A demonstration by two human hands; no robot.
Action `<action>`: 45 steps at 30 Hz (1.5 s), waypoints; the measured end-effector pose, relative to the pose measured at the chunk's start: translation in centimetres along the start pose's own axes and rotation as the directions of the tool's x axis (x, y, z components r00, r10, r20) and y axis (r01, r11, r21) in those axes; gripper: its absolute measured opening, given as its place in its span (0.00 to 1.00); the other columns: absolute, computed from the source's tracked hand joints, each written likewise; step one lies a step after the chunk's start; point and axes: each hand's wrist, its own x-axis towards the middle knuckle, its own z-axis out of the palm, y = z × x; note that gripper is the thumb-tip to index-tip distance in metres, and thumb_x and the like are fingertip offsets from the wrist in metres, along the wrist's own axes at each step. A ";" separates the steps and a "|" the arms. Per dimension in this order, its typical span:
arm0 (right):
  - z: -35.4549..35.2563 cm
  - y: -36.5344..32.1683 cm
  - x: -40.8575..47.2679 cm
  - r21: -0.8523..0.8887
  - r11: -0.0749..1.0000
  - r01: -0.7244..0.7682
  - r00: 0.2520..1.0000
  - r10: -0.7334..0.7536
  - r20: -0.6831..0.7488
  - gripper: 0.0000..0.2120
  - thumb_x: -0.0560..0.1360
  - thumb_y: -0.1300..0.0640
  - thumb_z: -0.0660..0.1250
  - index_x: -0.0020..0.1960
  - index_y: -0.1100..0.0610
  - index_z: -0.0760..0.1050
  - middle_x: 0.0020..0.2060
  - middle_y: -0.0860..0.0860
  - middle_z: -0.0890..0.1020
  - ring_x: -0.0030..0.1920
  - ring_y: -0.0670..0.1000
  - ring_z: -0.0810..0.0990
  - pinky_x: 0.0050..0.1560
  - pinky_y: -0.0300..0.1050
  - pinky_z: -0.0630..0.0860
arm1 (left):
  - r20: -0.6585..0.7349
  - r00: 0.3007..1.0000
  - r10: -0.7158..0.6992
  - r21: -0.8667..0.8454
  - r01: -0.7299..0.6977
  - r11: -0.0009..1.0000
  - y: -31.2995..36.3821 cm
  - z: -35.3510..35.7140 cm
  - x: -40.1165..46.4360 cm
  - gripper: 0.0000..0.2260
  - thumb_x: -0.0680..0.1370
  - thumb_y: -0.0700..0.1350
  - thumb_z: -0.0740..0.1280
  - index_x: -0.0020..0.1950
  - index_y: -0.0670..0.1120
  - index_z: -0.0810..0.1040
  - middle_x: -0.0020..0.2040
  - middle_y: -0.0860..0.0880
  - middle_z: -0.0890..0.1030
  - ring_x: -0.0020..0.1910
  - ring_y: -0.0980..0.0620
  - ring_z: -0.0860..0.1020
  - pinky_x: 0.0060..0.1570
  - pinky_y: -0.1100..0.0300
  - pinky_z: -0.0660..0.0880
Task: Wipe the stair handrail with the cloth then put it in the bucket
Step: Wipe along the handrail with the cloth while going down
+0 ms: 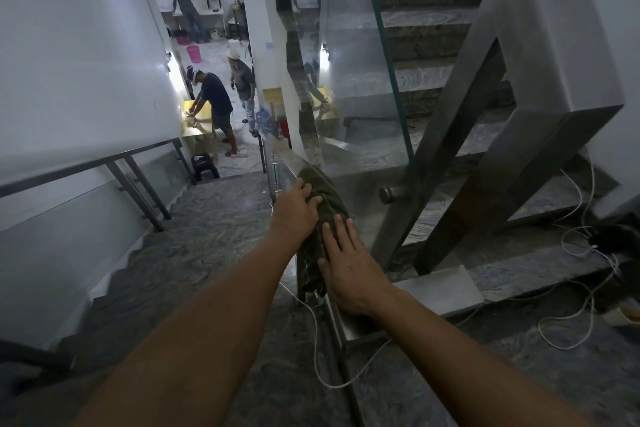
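Cloth [327, 199] soft, limp, light, draped over handrail [285, 154]. Left hand [297, 210] fingers curled on far end; right hand [349, 276] fingers flat, pressing near end. Bunch middle to lift.

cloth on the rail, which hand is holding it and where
The left hand grips the cloth at its far end; the right hand presses flat on its near half, against the handrail.

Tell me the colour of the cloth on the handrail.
The cloth is dark olive green; head view.

Steel handrail [285, 156] sloping downstairs, green cloth [327, 196] draped over it, white cables [577, 188] lying on marbled landing floor [519, 378]
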 end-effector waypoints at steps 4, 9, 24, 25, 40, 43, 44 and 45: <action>0.2 -0.1 -1.3 -0.054 0.998 0.037 0.999 -0.038 -0.019 0.28 0.81 0.50 0.46 0.76 0.59 0.42 0.77 0.60 0.43 0.76 0.59 0.38 0.76 0.56 0.44 | -0.045 0.999 -0.023 0.032 0.024 0.999 0.3 -0.4 -1.4 0.13 0.78 0.44 0.64 0.57 0.37 0.79 0.55 0.36 0.81 0.53 0.41 0.80 0.57 0.54 0.73; -0.3 -0.5 -3.2 -0.069 0.994 0.079 0.997 -0.079 -0.004 0.28 0.81 0.52 0.50 0.77 0.57 0.45 0.77 0.57 0.46 0.77 0.56 0.42 0.75 0.54 0.44 | -0.019 0.996 -0.088 -0.002 0.088 0.996 0.7 -1.2 -3.1 0.10 0.77 0.43 0.67 0.52 0.38 0.82 0.47 0.39 0.84 0.46 0.46 0.81 0.48 0.62 0.70; 0.0 -0.5 -12.0 -0.154 0.948 0.279 0.960 -0.280 0.018 0.25 0.78 0.55 0.60 0.73 0.51 0.61 0.77 0.52 0.55 0.77 0.54 0.51 0.71 0.45 0.41 | 0.225 0.931 -0.289 -0.182 0.331 0.926 0.2 -1.3 -11.8 0.04 0.73 0.43 0.71 0.43 0.43 0.83 0.42 0.44 0.84 0.46 0.46 0.82 0.55 0.47 0.78; -0.1 -0.6 -12.6 -0.169 0.941 0.294 0.955 -0.294 0.028 0.24 0.78 0.55 0.59 0.73 0.51 0.62 0.77 0.52 0.56 0.76 0.55 0.52 0.72 0.45 0.43 | 0.256 0.925 -0.282 -0.186 0.334 0.924 0.2 -1.4 -12.4 0.04 0.73 0.42 0.70 0.42 0.43 0.83 0.41 0.44 0.83 0.45 0.46 0.81 0.55 0.47 0.78; 1.4 3.8 -19.9 -0.122 0.967 0.224 0.972 -0.212 0.102 0.17 0.73 0.63 0.61 0.59 0.50 0.73 0.57 0.49 0.78 0.54 0.51 0.78 0.51 0.47 0.76 | 0.628 0.757 -0.182 0.143 0.118 0.983 0.9 -0.2 -20.5 0.15 0.71 0.49 0.73 0.50 0.39 0.83 0.51 0.42 0.81 0.50 0.47 0.80 0.45 0.61 0.72; 0.5 4.9 -21.0 -0.100 0.986 0.133 0.989 -0.125 0.079 0.18 0.73 0.64 0.62 0.59 0.47 0.72 0.55 0.47 0.77 0.52 0.48 0.76 0.48 0.40 0.71 | 0.630 0.765 -0.132 0.044 0.135 0.990 1.6 0.4 -21.7 0.15 0.71 0.51 0.74 0.50 0.41 0.82 0.49 0.43 0.82 0.48 0.48 0.80 0.47 0.60 0.75; 0.1 5.3 -21.4 -0.084 0.992 0.092 0.994 -0.086 0.071 0.19 0.73 0.64 0.62 0.58 0.46 0.72 0.55 0.46 0.77 0.52 0.48 0.76 0.48 0.39 0.70 | 0.609 0.786 -0.101 -0.011 0.136 0.991 2.0 0.6 -22.1 0.15 0.71 0.52 0.74 0.48 0.42 0.82 0.47 0.44 0.82 0.45 0.50 0.79 0.47 0.59 0.76; -0.4 5.6 -21.7 -0.078 0.996 0.053 0.997 -0.049 0.057 0.19 0.72 0.65 0.62 0.58 0.46 0.73 0.54 0.46 0.77 0.52 0.49 0.76 0.48 0.40 0.70 | 0.587 0.806 -0.075 -0.068 0.142 0.988 2.5 0.8 -22.4 0.14 0.70 0.53 0.74 0.46 0.43 0.80 0.44 0.47 0.80 0.44 0.52 0.78 0.46 0.58 0.76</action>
